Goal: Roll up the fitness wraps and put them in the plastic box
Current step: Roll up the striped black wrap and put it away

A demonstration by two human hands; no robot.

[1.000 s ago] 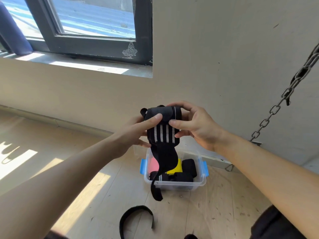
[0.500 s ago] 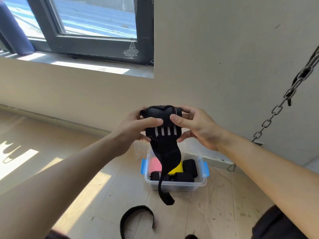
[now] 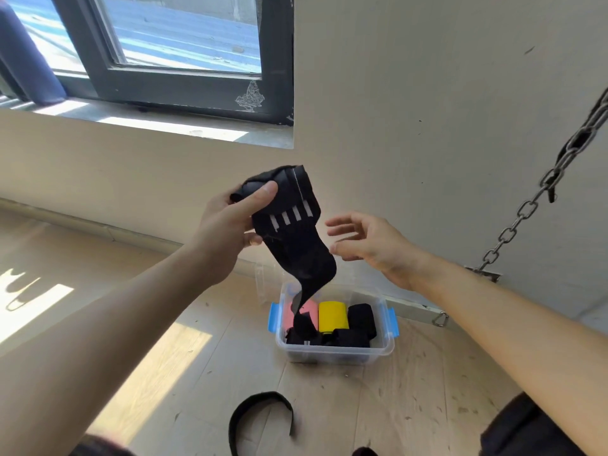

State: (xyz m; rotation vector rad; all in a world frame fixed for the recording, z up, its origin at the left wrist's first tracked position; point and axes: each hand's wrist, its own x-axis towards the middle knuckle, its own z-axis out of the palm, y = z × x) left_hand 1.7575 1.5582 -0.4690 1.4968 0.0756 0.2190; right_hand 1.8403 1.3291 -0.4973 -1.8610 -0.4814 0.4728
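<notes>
My left hand [image 3: 227, 225] grips a partly rolled black fitness wrap [image 3: 289, 222] with white stripes, held up in front of the wall. Its loose tail hangs down over the clear plastic box [image 3: 335, 352] with blue latches on the floor. In the box lie a pink roll [image 3: 311, 315], a yellow roll [image 3: 332, 315] and several black rolls [image 3: 360, 319]. My right hand [image 3: 371, 245] hovers just right of the wrap, fingers relaxed and spread, touching nothing. Another black wrap [image 3: 260, 413] lies curved on the floor in front of the box.
A metal chain [image 3: 539, 195] hangs at the right, down to an anchor at the wall base. A dark-framed window [image 3: 184, 90] and sill are at upper left. The floor is pale wood with sun patches at left.
My right hand has let go of the wrap and moved away to the right. The left hand alone now holds the roll, tilted, and the tail has swung over the box.
</notes>
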